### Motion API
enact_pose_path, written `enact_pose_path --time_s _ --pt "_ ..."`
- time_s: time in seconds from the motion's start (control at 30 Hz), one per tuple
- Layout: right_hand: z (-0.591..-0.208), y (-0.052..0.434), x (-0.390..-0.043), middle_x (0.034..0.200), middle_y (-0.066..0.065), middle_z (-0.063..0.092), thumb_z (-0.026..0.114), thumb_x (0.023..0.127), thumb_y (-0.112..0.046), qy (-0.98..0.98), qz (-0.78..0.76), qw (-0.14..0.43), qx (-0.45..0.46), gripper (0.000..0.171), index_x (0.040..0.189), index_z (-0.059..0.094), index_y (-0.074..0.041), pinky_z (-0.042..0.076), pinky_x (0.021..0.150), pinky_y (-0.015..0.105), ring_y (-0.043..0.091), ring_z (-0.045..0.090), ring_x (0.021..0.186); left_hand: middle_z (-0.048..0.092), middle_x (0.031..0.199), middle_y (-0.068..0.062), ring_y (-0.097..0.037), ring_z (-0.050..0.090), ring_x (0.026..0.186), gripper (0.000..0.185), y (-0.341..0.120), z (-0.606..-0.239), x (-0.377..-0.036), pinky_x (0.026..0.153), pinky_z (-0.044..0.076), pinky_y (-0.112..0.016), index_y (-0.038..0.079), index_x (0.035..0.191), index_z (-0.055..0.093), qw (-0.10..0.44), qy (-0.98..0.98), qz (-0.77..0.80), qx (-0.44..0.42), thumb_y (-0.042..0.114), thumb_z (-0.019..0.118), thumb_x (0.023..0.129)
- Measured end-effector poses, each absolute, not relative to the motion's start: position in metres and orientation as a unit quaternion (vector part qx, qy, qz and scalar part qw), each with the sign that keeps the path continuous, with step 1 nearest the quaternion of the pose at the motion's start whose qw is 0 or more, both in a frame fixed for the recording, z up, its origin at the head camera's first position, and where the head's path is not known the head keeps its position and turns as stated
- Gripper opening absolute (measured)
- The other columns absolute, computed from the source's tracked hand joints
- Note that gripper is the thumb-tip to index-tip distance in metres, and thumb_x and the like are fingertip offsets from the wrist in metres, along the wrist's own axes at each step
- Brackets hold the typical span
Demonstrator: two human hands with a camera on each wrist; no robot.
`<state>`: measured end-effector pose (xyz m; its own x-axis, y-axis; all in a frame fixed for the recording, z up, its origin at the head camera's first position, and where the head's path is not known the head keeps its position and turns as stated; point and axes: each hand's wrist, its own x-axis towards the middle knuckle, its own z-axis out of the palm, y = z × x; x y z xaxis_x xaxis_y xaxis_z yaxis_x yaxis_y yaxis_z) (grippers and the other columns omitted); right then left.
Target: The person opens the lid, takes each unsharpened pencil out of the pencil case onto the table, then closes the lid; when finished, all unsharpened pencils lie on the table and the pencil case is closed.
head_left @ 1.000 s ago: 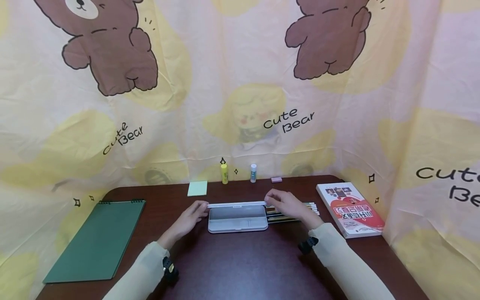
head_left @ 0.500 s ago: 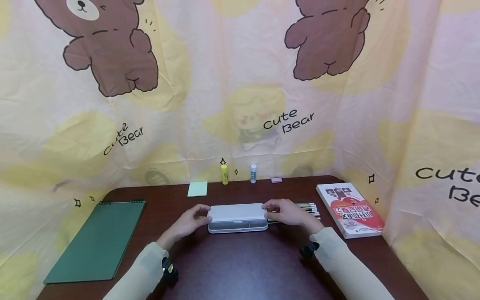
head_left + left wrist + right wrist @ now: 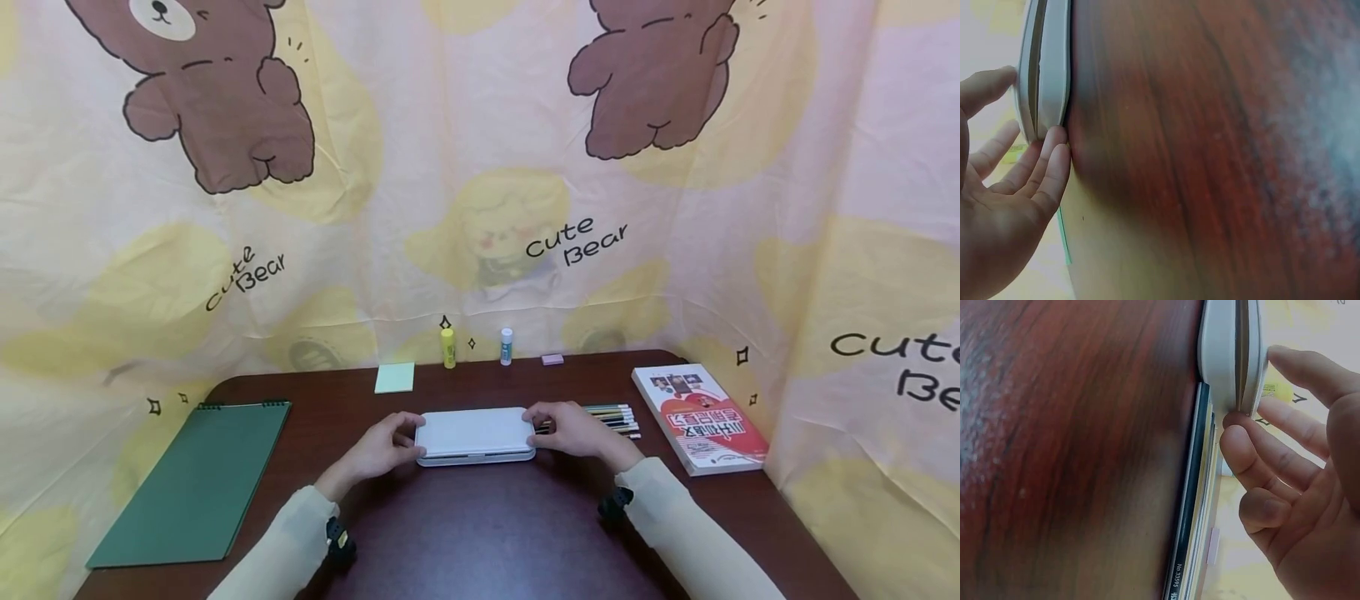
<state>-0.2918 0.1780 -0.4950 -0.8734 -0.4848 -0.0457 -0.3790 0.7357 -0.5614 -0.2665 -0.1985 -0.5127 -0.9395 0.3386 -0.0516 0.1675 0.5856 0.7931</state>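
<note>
A white pencil case [image 3: 474, 432] lies on the dark wooden table, its lid lowered with a narrow gap along the front. At its left end my left hand [image 3: 377, 450] holds the lid, thumb near the front corner and fingers behind. The left wrist view shows that thumb on the lid and the other fingertips against the case's end [image 3: 1054, 75]. My right hand [image 3: 573, 429] holds the opposite end the same way, thumb on the lid's edge in the right wrist view. Several pencils [image 3: 618, 417] lie beside the case, partly hidden under the right hand.
A green clipboard-like pad [image 3: 198, 475] lies at the left, a book [image 3: 705, 421] at the right. Along the back are pale sticky notes [image 3: 394, 377], a yellow tube [image 3: 448, 347], a glue stick [image 3: 507, 347] and a pink eraser [image 3: 552, 360]. A patterned curtain hangs behind.
The pencil case lid has swung from standing upright down toward the front, nearly onto its base. Both hands have followed it, their thumbs coming down at the ends.
</note>
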Motion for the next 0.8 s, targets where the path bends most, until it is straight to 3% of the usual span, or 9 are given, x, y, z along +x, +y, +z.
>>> enact_pose_path --time_s 0.8 --pt "-0.5009 0.1763 -0.2984 0.120 -0.004 0.071 0.078 0.085 -0.041 0.937 -0.251 0.088 -0.227 0.044 0.126 0.066 -0.029 0.051 0.101 0.046 0.015 0.064 0.110 0.060 0.120 -0.008 -0.020 0.063 0.097 0.051 -0.1936 -0.5123 -0.2666 0.083 0.056 -0.036 0.014 0.127 0.059 0.085 0.902 0.397 0.149 0.021 0.083 0.082"
